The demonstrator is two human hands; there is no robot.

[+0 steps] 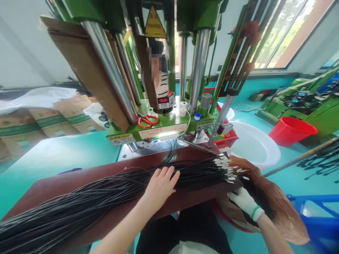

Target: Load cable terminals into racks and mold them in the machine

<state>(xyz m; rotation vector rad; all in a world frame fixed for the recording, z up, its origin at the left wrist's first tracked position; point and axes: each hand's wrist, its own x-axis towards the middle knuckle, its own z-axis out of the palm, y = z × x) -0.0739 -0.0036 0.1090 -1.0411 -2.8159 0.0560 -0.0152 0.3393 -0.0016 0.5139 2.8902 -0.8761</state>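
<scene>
Left hand (160, 185): bare and lying flat on the wires, grip spread wide, not closed around anything. Looks like it's just pinning the bundle so it can't slide.

Right hand (245, 203): white glove with a green band, pushed into a brown paper sack (280, 211) at the right end of the worktop. Fingers are buried, so I can't tell how the grip stands.

Wires: long bundle of black cables (106, 190) lying across the dark red worktop (169, 201), with a few strands trailing toward the machine.

Ends: metal terminals (225, 167) all fanned out to the right, probably kept together so they're easy to reach.

Machine: green vertical press (169, 128) straight ahead, red-handled scissors (148, 121) on its bed, within easy reach.

Around: white basin (254, 144), red bucket (292, 130), cardboard boxes (45, 121), and a person (161, 77) behind the press.
</scene>
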